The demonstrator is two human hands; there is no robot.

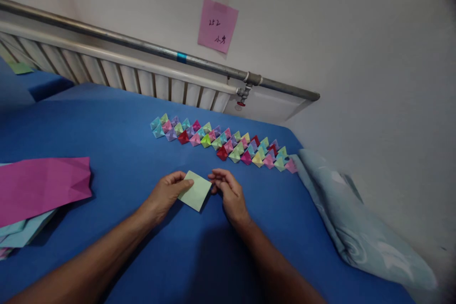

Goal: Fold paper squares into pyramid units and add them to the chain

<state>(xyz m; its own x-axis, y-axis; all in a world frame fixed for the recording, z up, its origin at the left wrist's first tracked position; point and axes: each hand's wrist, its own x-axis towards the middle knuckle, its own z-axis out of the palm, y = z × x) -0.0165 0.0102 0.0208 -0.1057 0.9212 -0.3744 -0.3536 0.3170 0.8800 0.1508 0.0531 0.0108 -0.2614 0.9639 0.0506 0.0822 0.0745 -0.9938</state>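
My left hand (170, 193) pinches a pale green paper square (196, 192) by its left edge, with the thumb on top. The square is held tilted above the blue surface. At the paper's right corner is my right hand (230, 192), its fingers loosely bent and apart with nothing visible between them. Whether its fingertips touch the corner I cannot tell. Beyond both hands, small folded paper pieces (205, 141) in pink, red, green, yellow, purple and light blue stand in close diagonal rows.
A stack of coloured paper topped by a magenta sheet (46, 187) lies at the left on the blue cover (117, 161). A folded grey-green cloth (342, 204) lies at the right. Behind are a radiator (146, 80), a metal pipe (135, 45) and a pink note (217, 26).
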